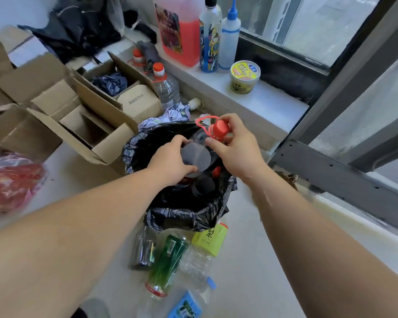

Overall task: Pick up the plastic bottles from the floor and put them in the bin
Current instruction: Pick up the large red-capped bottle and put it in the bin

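Both my hands hold one clear plastic bottle point(197, 154) with a red cap over the bin point(184, 210), which is lined with a black bag. My left hand point(170, 161) grips the bottle's base end. My right hand point(234, 145) grips its neck at the red cap point(218, 129). Other bottles with red caps lie inside the bin under it. On the floor in front of the bin lie several bottles: a dark one point(144, 249), a green one point(166, 265), a clear one with a yellow-green label point(205, 249) and one with a blue label point(189, 304).
Open cardboard boxes point(78, 111) stand left of the bin. A red plastic bag point(9, 182) lies at far left. Two large water jugs point(166, 86) stand behind the boxes. A window ledge point(251, 99) at the right carries a pink jug, bottles and a tub.
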